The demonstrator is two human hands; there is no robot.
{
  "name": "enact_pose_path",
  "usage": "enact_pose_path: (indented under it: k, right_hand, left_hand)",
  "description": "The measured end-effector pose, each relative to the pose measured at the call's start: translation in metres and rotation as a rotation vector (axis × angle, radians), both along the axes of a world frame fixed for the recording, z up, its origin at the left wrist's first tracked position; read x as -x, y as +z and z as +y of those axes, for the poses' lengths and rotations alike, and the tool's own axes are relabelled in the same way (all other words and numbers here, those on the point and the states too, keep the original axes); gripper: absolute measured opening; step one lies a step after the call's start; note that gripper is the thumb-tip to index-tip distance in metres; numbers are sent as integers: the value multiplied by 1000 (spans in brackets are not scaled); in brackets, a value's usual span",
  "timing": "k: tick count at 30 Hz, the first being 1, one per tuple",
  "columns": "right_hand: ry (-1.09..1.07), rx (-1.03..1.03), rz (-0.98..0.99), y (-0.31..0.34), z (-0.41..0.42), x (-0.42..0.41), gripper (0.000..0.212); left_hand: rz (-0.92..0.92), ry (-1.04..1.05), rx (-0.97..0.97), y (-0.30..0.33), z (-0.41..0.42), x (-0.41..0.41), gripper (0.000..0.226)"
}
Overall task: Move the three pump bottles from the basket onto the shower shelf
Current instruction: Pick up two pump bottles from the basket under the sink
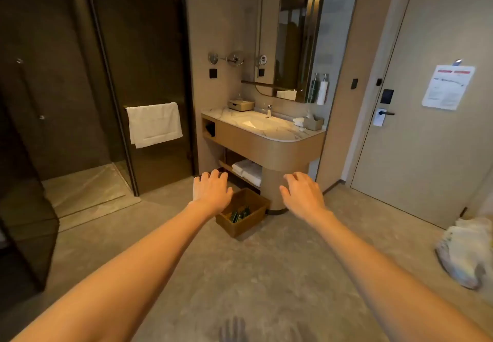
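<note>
A tan rectangular basket point(256, 215) stands on the floor in front of the vanity base. Dark green pump bottles point(239, 215) lie inside it; how many there are cannot be told. My left hand point(212, 189) is stretched forward, palm down, fingers apart, above the basket's left far corner. My right hand point(302, 195) is held out the same way to the right of the basket, empty. Both hands are clear of the basket. The shower stall point(88, 187) opens at the left; no shelf is visible inside it.
A vanity point(269, 139) with a lit sink stands ahead, folded towels on its lower shelf. A white towel point(154, 124) hangs on the dark glass shower door. A closed door point(426, 128) is at the right, with a white bag point(466, 251) on the floor near it.
</note>
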State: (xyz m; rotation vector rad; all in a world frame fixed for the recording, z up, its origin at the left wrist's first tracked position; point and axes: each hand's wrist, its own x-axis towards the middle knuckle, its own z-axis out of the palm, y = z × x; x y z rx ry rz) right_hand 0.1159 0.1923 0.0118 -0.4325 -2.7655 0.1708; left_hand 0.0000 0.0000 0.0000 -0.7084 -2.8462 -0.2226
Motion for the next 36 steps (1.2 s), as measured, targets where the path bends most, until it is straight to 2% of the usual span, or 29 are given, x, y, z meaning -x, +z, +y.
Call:
enact_pose_path:
  k: [6, 12, 15, 22, 31, 36]
  right_hand:
    - [16, 14, -80, -33, 21, 108, 44]
    - [13, 33, -60, -50, 45, 218, 43]
    - [23, 80, -128, -78, 59, 256, 44]
    - [35, 127, -268, -137, 123, 351, 45]
    - [130, 101, -274, -155, 222, 499, 44]
    - [167, 123, -360, -215, 251, 556, 44]
  left_hand:
    - [-64, 12, 45, -25, 15, 98, 50]
    - [-72, 11, 59, -41, 36, 201, 51]
    - [-117, 25, 94, -64, 54, 241, 51]
    - [-208, 18, 146, -122, 117, 332, 50]
    - [-204, 68, 107, -138, 219, 453, 48]
    - [-301, 79, 165, -203, 248, 504, 48]
